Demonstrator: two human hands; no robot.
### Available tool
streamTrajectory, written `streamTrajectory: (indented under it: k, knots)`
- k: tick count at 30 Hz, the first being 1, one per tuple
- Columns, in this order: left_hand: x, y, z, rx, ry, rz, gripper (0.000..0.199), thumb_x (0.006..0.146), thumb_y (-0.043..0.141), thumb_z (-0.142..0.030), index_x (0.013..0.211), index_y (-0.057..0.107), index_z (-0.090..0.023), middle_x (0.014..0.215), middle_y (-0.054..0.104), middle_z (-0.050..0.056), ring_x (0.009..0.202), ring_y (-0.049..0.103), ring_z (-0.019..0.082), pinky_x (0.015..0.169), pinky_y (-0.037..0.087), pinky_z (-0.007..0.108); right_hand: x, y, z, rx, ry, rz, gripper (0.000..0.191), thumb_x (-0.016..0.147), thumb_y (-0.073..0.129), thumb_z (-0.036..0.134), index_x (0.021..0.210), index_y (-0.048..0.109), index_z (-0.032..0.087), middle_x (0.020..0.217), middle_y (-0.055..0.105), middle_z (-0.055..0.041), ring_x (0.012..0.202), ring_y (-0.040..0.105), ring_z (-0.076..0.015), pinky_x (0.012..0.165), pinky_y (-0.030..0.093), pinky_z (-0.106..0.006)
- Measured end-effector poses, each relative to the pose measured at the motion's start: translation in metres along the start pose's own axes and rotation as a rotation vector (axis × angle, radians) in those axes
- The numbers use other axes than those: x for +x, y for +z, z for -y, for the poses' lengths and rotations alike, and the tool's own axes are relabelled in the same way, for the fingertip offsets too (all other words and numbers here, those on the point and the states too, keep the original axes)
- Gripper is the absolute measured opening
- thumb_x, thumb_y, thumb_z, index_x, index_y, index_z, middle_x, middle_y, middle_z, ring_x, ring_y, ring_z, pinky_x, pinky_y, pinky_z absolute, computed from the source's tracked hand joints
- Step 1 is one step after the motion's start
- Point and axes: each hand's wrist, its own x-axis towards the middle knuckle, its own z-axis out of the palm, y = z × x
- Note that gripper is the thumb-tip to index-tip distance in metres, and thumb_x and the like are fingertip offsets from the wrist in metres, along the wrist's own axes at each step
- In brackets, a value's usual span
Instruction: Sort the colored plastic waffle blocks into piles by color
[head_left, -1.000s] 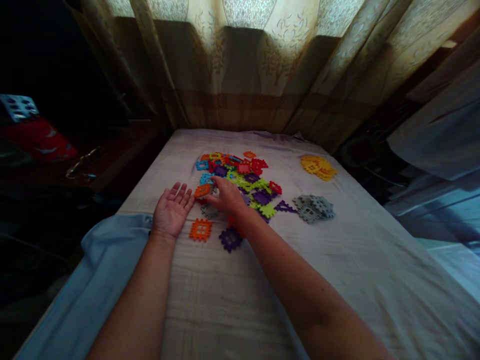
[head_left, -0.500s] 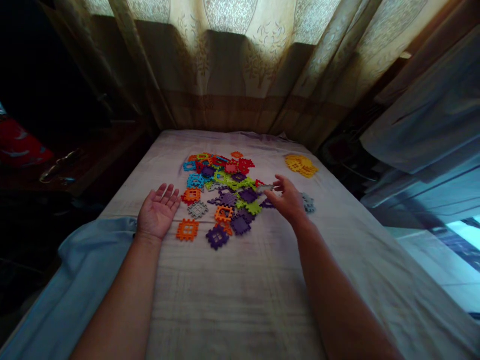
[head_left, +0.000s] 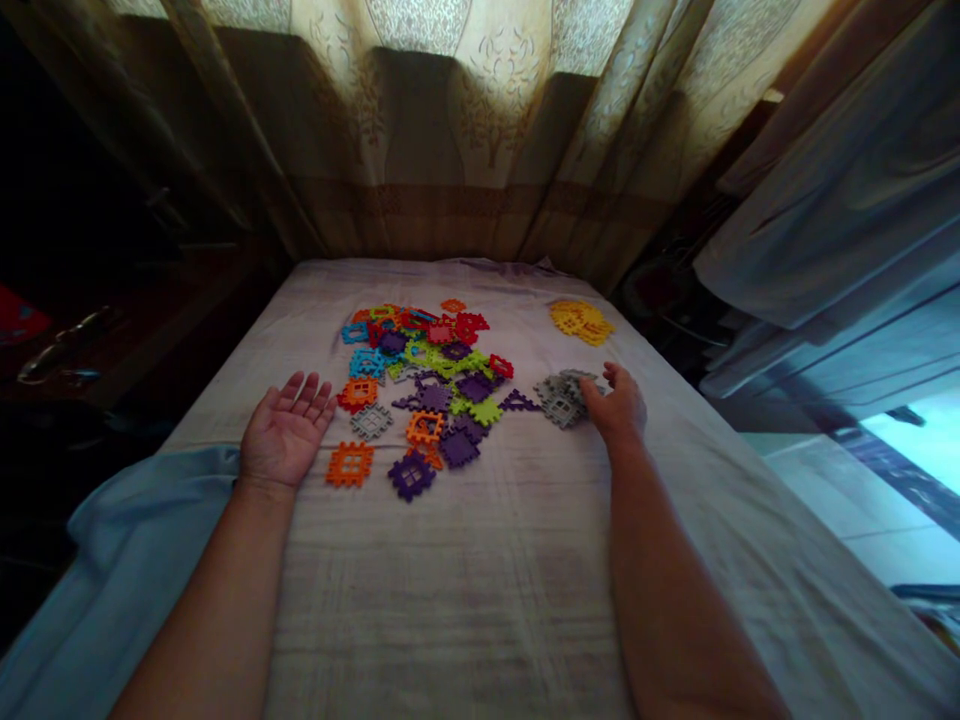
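Note:
My right hand (head_left: 616, 405) is at the right edge of a small pile of grey interlocking tiles (head_left: 561, 400), thumb touching or very near the top ones. Its thumb and fingers are apart. Palm up on the sheet, my left hand (head_left: 287, 432) lies open and holds nothing. Close to it are an orange window tile (head_left: 349, 464), a grey window tile (head_left: 371, 421) and another orange tile (head_left: 360, 391). A mixed heap of notched plastic tiles spreads between the hands, with purple (head_left: 459, 444), green (head_left: 480, 410), blue (head_left: 366, 362) and red (head_left: 471, 326) ones.
A pile of yellow tiles (head_left: 582, 321) sits at the far right of the sheet-covered surface (head_left: 450, 600). Curtains (head_left: 435, 150) hang behind it. Pale blue cloth (head_left: 150, 540) lies at the left edge, and hanging fabric (head_left: 810, 240) is at the right.
My right hand has carried a grey tile rightward from the mixed heap to the grey pile, and its fingers have parted. My left hand stays palm up. The view has turned slightly right.

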Motion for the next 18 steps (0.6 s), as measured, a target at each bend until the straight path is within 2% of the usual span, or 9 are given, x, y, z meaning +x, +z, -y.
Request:
streamTrajectory:
  k: [5,9,13,18]
  knots:
    - [0.001,-0.002,0.001,-0.021,-0.004,0.004,0.024,0.090,0.049,-0.036,0.090,0.068,-0.022,0.111,0.071,0.008,0.110,0.066,0.021,0.095,0.055,0.037,-0.009,-0.002,0.026,-0.042,-0.158,-0.047,0.050,0.081,0.050,0.038,0.123,0.062,0.012,0.124,0.064,-0.0183,0.117,0.055,-0.0319,0.099,0.042,-0.048]
    - [0.001,-0.002,0.001,-0.035,-0.007,0.011,0.021,0.089,0.053,-0.036,0.093,0.068,-0.021,0.110,0.071,0.008,0.109,0.066,0.021,0.098,0.053,0.039,-0.029,0.005,0.058,-0.007,-0.365,0.009,0.038,0.083,0.049,0.031,0.112,0.068,0.016,0.118,0.068,-0.0150,0.112,0.058,-0.0287,0.100,0.042,-0.045]
    - [0.002,-0.004,0.001,-0.054,-0.014,0.011,0.020,0.087,0.057,-0.035,0.094,0.067,-0.021,0.108,0.072,0.008,0.108,0.066,0.021,0.097,0.053,0.040,-0.066,0.021,0.098,0.083,-0.613,0.169,0.027,0.086,0.052,0.028,0.103,0.072,0.020,0.113,0.071,-0.0109,0.110,0.061,-0.0253,0.100,0.042,-0.041]
    - [0.003,-0.005,0.001,-0.078,-0.022,0.015,0.022,0.090,0.054,-0.035,0.095,0.068,-0.019,0.108,0.071,0.008,0.106,0.067,0.020,0.096,0.054,0.039,-0.120,0.037,0.152,0.047,-0.856,0.463,0.023,0.089,0.054,0.028,0.102,0.073,0.021,0.114,0.072,-0.0071,0.110,0.060,-0.0233,0.099,0.041,-0.038]
